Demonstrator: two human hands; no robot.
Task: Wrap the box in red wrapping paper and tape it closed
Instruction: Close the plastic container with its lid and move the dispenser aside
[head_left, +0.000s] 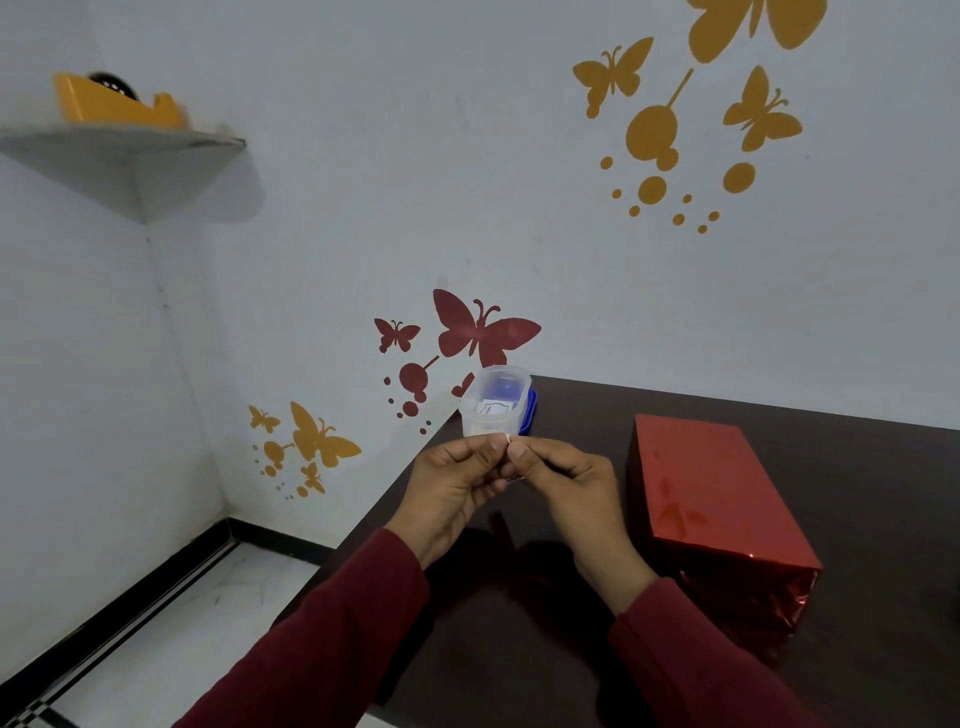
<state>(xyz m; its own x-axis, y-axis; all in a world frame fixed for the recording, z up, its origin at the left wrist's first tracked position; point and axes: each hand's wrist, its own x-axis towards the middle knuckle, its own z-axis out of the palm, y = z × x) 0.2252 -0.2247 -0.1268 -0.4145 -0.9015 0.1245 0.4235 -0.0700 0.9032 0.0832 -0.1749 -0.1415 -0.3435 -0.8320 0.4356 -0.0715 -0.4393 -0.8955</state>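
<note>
Right of both hands, on dark table (857, 467): red-wrapped box (711, 493), long axis away from viewer, near end crumpled, apparently unsealed. Left hand (457, 488) and right hand (563, 483) pinching small white strip (506, 440), likely tape. Right hand nearer box.

At frame centre, the left hand (457, 486) and right hand (558, 480) pinch a small white strip (506, 441) (tape, perhaps) between fingertips; the red-wrapped box (717, 499) sits right on the dark table (857, 467).
</note>
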